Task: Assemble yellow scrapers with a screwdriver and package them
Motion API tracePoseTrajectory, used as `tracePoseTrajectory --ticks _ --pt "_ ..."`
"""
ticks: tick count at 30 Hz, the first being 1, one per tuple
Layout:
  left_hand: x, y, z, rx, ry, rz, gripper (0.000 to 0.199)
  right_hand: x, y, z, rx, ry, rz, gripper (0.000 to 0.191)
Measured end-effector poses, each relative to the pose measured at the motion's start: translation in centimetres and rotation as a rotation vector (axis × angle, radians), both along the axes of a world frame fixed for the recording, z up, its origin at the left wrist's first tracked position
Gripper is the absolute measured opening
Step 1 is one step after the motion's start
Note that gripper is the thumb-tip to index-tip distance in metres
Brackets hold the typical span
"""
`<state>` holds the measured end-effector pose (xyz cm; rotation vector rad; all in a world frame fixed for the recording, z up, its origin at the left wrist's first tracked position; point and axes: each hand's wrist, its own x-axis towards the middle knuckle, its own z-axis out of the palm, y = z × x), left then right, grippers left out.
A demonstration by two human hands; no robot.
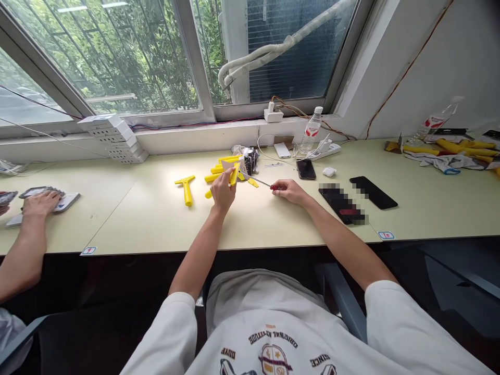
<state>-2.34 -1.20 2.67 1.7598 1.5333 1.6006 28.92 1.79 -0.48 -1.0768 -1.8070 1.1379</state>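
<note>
My left hand [224,191] is closed round a yellow tool [235,174], held upright above the table. A screwdriver [261,183] with a red handle and a long thin shaft is gripped in my right hand [289,191]; its shaft points left toward the yellow tool. Whether the tip touches it is too small to tell. On the table to the left lies a yellow T-shaped tool [186,190]. Several yellow handles [214,177] lie behind my left hand, beside a clump of dark and clear-wrapped items [250,159].
A phone [306,169], a white case [329,171] and two dark flat devices [374,192] lie to the right. A bottle [311,130] and a power strip [324,150] stand behind. Another person's hand [41,202] rests at the far left, near white boxes [113,138].
</note>
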Motion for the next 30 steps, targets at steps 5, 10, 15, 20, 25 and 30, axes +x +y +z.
tracePoseTrajectory --ticks 5,10,15,20,25,30 --pt "0.9 -0.9 0.3 0.065 -0.011 -0.073 0.028 -0.3 0.0 -0.8 0.026 0.016 -0.042 0.039" --pt "1.9 -1.7 0.5 0.075 -0.086 -0.080 0.023 -0.2 -0.7 0.4 0.024 0.057 0.035 0.034" --pt "1.9 -1.8 0.4 0.064 -0.089 -0.092 0.020 0.2 -1.5 2.2 -0.030 0.006 0.128 0.039" --pt "2.3 -2.0 0.2 0.023 -0.099 -0.170 0.021 0.5 -1.4 2.7 -0.012 0.101 0.050 0.037" --pt "2.9 -2.3 0.2 -0.026 -0.124 -0.184 0.022 0.6 -1.0 2.3 -0.018 0.130 0.029 0.043" --pt "2.6 -2.1 0.1 0.007 -0.091 -0.172 0.019 -0.1 -0.8 1.5 -0.002 0.155 -0.029 0.045"
